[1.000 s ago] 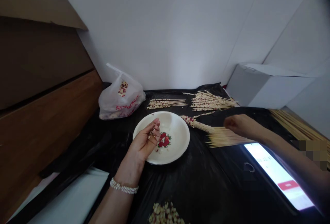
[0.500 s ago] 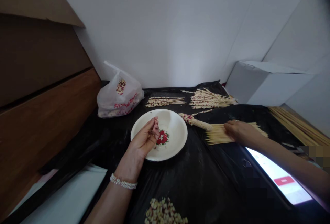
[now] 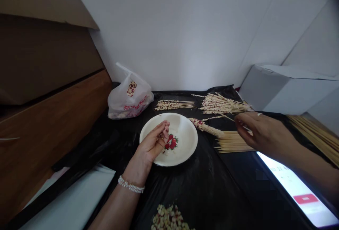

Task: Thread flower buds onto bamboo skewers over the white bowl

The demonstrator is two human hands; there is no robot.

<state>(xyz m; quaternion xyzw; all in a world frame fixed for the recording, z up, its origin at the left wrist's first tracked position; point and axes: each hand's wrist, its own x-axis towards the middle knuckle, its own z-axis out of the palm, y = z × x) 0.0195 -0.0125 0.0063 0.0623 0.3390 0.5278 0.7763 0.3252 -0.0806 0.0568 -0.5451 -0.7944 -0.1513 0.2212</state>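
My left hand [image 3: 153, 143] is over the near-left side of a white bowl [image 3: 185, 154] with a red flower print, its fingers curled together; whatever they hold is hidden. Between the fingers of my right hand [image 3: 261, 131] is a thin bamboo skewer [image 3: 228, 117], its tip pointing left. Below that hand lies a row of bare skewers [image 3: 230, 143]. A partly stripped corn cob [image 3: 212, 129] rests between the bowl and this row. Loose corn kernels [image 3: 171, 219] are heaped at the near edge.
Skewers threaded with kernels lie behind the bowl in a small group [image 3: 172, 105] and a larger bundle [image 3: 222, 103]. A plastic bag [image 3: 129, 99] stands back left, a white box [image 3: 275, 88] back right. A lit phone [image 3: 299, 191] lies near right, longer sticks [image 3: 312, 131] beyond it.
My right hand has risen from the row of skewers with one skewer now in its fingers. My left hand keeps its curled pose over the bowl. The whole view has shifted slightly.
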